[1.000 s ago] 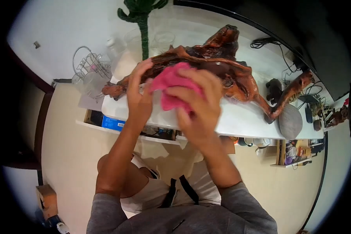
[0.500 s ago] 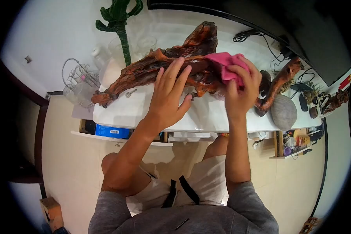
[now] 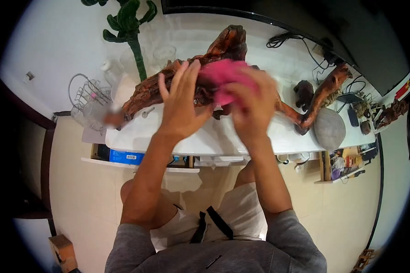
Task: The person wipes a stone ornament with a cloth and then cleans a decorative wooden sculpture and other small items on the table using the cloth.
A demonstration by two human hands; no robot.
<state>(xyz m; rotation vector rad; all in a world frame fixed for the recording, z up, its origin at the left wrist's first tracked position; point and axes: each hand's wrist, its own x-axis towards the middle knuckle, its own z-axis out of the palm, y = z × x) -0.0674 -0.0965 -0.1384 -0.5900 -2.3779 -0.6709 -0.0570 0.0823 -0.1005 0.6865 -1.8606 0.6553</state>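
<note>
A long, glossy reddish-brown driftwood carving [image 3: 143, 93] lies across the white cabinet top [image 3: 205, 144]. My left hand [image 3: 180, 107] rests against its near side, fingers stretched out and holding nothing. To its right, my right hand [image 3: 255, 107] is closed on a pink cloth [image 3: 225, 75], which lies against the middle of the wood. Motion smears the right hand and the cloth, and together they hide part of the carving. A small metal key-like piece [image 3: 147, 112] lies on the cabinet top left of my left hand.
A smooth grey stone [image 3: 330, 129] sits at the right near a curved branch [image 3: 321, 102]. Behind are a television [image 3: 278, 18], cables [image 3: 284, 40] and a green artificial plant [image 3: 134, 43]. At the left stands a wire rack [image 3: 89, 93]. Open drawers [image 3: 141, 164] jut out below.
My right hand has moved left along the carving with the pink cloth, closer to my left hand. The left hand has shifted slightly left. The camera view has moved a little.
</note>
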